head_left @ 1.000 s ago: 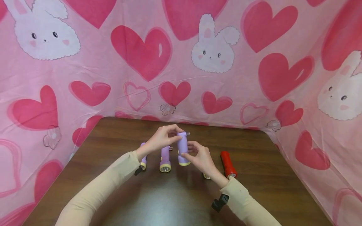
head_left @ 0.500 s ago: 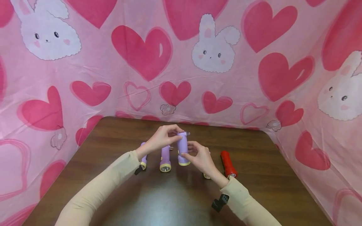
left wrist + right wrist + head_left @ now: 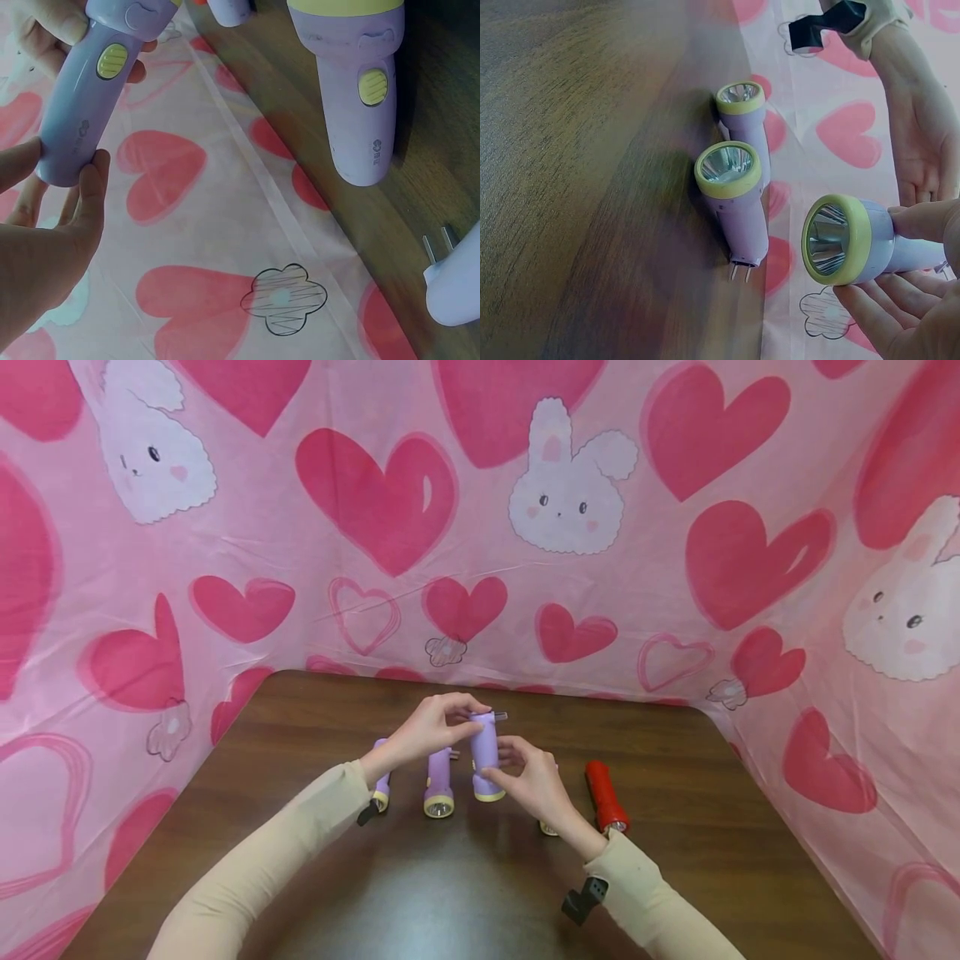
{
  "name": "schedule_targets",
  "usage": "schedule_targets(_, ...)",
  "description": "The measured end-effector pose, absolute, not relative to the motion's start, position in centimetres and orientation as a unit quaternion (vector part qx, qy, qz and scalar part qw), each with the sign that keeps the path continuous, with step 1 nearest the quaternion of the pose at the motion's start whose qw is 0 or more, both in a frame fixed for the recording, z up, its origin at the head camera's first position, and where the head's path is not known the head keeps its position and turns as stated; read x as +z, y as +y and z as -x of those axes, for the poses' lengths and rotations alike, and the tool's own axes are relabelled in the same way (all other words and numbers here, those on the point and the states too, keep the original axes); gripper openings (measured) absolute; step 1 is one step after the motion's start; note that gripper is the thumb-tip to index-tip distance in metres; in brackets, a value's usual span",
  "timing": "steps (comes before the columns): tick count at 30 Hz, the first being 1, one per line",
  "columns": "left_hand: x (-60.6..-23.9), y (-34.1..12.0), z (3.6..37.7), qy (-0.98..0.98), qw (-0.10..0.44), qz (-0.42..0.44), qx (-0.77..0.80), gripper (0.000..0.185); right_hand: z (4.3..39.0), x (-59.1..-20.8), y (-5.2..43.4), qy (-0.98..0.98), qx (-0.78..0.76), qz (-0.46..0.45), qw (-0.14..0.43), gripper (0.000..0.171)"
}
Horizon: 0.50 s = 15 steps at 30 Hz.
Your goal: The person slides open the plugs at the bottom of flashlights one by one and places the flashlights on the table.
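In the head view my left hand (image 3: 442, 724) pinches the tail end of a lilac flashlight (image 3: 484, 747), close to its two metal plug prongs. My right hand (image 3: 534, 781) grips the same flashlight near its yellow-rimmed head, thumb in front. It is held up over the table, head end lower than the tail. A yellow switch (image 3: 112, 61) shows on its side in the left wrist view. Its reflector (image 3: 829, 238) appears unlit in the right wrist view. Another lilac flashlight (image 3: 438, 781) lies just left of the held one, its prongs out.
Farther left, a lilac flashlight (image 3: 382, 787) is partly covered by my left wrist. Another flashlight (image 3: 550, 828) is mostly hidden behind my right hand. A red flashlight (image 3: 604, 796) lies to the right. Pink heart-patterned cloth (image 3: 480, 527) walls the brown table (image 3: 675, 752).
Both hands and the held flashlight stay almost still. Only the cloth at the far left shifts in the head view, its printed rabbit folding out of sight.
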<state>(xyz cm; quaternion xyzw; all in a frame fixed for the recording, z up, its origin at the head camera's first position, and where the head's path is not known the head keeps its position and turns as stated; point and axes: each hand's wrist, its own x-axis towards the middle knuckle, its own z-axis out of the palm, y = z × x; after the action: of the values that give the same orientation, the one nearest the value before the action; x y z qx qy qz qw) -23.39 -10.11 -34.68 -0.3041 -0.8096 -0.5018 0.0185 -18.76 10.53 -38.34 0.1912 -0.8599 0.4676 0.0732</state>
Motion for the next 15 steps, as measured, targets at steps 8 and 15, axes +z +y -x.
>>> schedule_targets(8, -34.79, -10.00, 23.36, -0.815, 0.014, 0.294, -0.499, 0.025, 18.79, -38.38, 10.59, -0.863, 0.461, -0.190, 0.077, 0.040)
schedule_targets(15, -34.74, -9.98, 23.43, -0.816, 0.015, 0.299, -0.495, 0.025, 18.70, -38.30, 10.66, -0.866, 0.457, -0.186, 0.075, 0.040)
